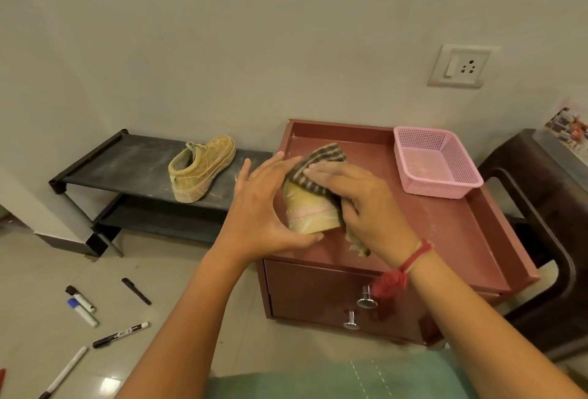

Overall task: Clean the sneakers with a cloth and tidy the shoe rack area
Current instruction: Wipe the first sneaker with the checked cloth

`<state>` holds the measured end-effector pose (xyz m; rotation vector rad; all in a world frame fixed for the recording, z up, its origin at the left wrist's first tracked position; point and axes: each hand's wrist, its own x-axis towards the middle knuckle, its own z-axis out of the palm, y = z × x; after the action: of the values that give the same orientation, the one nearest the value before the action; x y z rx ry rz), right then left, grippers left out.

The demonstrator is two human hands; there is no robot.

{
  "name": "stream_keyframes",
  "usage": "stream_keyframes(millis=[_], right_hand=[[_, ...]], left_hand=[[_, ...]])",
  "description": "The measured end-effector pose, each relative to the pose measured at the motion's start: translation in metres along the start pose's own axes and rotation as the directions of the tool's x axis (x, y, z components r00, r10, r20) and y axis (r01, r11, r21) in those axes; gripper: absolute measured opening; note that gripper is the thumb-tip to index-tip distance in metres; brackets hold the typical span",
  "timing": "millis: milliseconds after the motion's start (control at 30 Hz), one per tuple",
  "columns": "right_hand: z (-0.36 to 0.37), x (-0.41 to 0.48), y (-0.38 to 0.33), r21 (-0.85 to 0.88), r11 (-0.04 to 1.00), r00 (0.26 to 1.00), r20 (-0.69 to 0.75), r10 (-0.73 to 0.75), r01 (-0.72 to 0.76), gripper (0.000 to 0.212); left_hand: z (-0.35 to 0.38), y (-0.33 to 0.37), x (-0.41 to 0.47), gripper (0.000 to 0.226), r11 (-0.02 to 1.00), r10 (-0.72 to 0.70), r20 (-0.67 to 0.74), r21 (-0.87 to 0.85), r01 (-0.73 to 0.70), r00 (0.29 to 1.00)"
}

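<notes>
Sneaker sits gripped by left hand while right hand clutches striped cloth against it; marker print unreadable.

- Both forearms are bare and reach forward, closing in towards each other at the hands.
- The left forearm slants up and to the right.
- The left hand makes a wide C round the sneaker: fingers stretched over its far side, thumb hooked under the sole at the near end.
- A thin ring sits on one left finger.
- The right hand holds the cloth against the sneaker, fingers laid over it, thumb tucked beneath.
- A red thread circles the right wrist, its tassel hanging below.
</notes>
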<state>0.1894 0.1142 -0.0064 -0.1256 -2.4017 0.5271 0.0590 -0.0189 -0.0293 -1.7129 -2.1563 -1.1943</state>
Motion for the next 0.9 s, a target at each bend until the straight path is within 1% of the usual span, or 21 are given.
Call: stream_keyframes(millis=[67, 100, 133, 200, 233, 267, 333, 400, 467, 500, 533, 600, 633, 700, 733, 767, 800, 833, 900], right_hand=[[-0.004, 0.009, 0.007, 0.030, 0.990, 0.990, -0.038, 0.138, -0.137, 0.059], [-0.005, 0.009, 0.008, 0.026, 0.987, 0.986, -0.042, 0.159, -0.158, 0.060], [-0.005, 0.006, 0.006, 0.016, 0.990, 0.990, -0.036, 0.137, -0.137, 0.060], [0.000, 0.001, -0.007, -0.003, 1.000, 1.000, 0.011, 0.024, -0.024, 0.056], [0.003, 0.000, -0.010, -0.002, 1.000, 1.000, 0.029, -0.007, 0.007, 0.054], [0.005, 0.002, -0.009, -0.001, 1.000, 1.000, 0.021, 0.004, -0.004, 0.054], [0.006, 0.008, 0.008, -0.009, 0.992, 0.992, -0.028, 0.122, -0.122, 0.053], [0.004, 0.009, 0.030, 0.013, 0.970, 0.970, -0.034, 0.242, -0.241, 0.055], [0.003, 0.005, 0.038, 0.073, 0.943, 0.940, -0.083, 0.331, -0.325, 0.059], [0.002, 0.005, 0.037, 0.101, 0.931, 0.923, -0.131, 0.361, -0.350, 0.061], [0.001, 0.005, 0.034, 0.106, 0.932, 0.913, -0.186, 0.362, -0.347, 0.062], [0.000, 0.008, 0.022, 0.092, 0.955, 0.923, -0.247, 0.296, -0.282, 0.062], [0.002, 0.008, 0.013, 0.085, 0.970, 0.943, -0.228, 0.240, -0.227, 0.062], [0.013, 0.000, -0.004, 0.009, 0.999, 0.994, -0.098, 0.050, -0.049, 0.056], [0.022, -0.007, -0.011, -0.050, 0.996, 0.998, -0.001, -0.070, 0.070, 0.052], [0.030, -0.013, -0.013, -0.094, 0.980, 0.982, 0.088, -0.169, 0.177, 0.048], [0.035, -0.016, -0.009, -0.113, 0.965, 0.964, 0.152, -0.220, 0.238, 0.045], [0.036, -0.016, -0.003, -0.120, 0.968, 0.964, 0.178, -0.195, 0.218, 0.045], [0.032, -0.012, 0.011, -0.139, 0.989, 0.994, 0.099, -0.039, 0.053, 0.048]], left_hand=[[-0.003, -0.003, -0.002, 0.103, 1.000, -0.011, 0.006, 0.017, 0.011, 1.000], [-0.004, -0.004, -0.003, 0.103, 1.000, -0.001, 0.012, 0.031, 0.001, 1.000], [-0.005, -0.004, -0.005, 0.102, 0.999, 0.015, 0.019, 0.039, -0.016, 1.000], [-0.004, -0.004, -0.006, 0.101, 0.998, 0.041, 0.018, 0.053, -0.042, 0.999], [-0.005, -0.003, -0.006, 0.100, 0.997, 0.041, 0.018, 0.061, -0.042, 0.999], [-0.006, -0.003, -0.006, 0.100, 0.997, 0.033, 0.022, 0.069, -0.034, 0.999], [-0.012, -0.006, -0.007, 0.100, 0.996, 0.012, 0.031, 0.083, -0.014, 0.999], [-0.019, -0.008, -0.009, 0.102, 0.991, 0.000, 0.049, 0.131, -0.006, 0.999], [-0.024, -0.008, -0.013, 0.102, 0.967, -0.018, 0.083, 0.257, -0.004, 0.996], [-0.026, -0.007, -0.015, 0.102, 0.939, -0.045, 0.101, 0.345, 0.008, 0.994], [-0.027, -0.006, -0.016, 0.105, 0.902, -0.083, 0.123, 0.431, 0.022, 0.989], [-0.025, -0.003, -0.017, 0.111, 0.839, -0.156, 0.166, 0.542, 0.042, 0.974], [-0.023, -0.002, -0.018, 0.112, 0.827, -0.180, 0.173, 0.559, 0.054, 0.968], [-0.021, 0.000, -0.017, 0.111, 0.831, -0.204, 0.153, 0.550, 0.088, 0.967], [-0.021, 0.001, -0.017, 0.112, 0.832, -0.224, 0.145, 0.543, 0.112, 0.964], [-0.021, 0.001, -0.017, 0.113, 0.831, -0.249, 0.141, 0.538, 0.137, 0.958], [-0.021, 0.000, -0.017, 0.113, 0.833, -0.273, 0.140, 0.530, 0.161, 0.952], [-0.020, -0.001, -0.018, 0.113, 0.840, -0.294, 0.138, 0.510, 0.187, 0.946], [-0.020, -0.003, -0.020, 0.109, 0.858, -0.322, 0.126, 0.458, 0.232, 0.938]])
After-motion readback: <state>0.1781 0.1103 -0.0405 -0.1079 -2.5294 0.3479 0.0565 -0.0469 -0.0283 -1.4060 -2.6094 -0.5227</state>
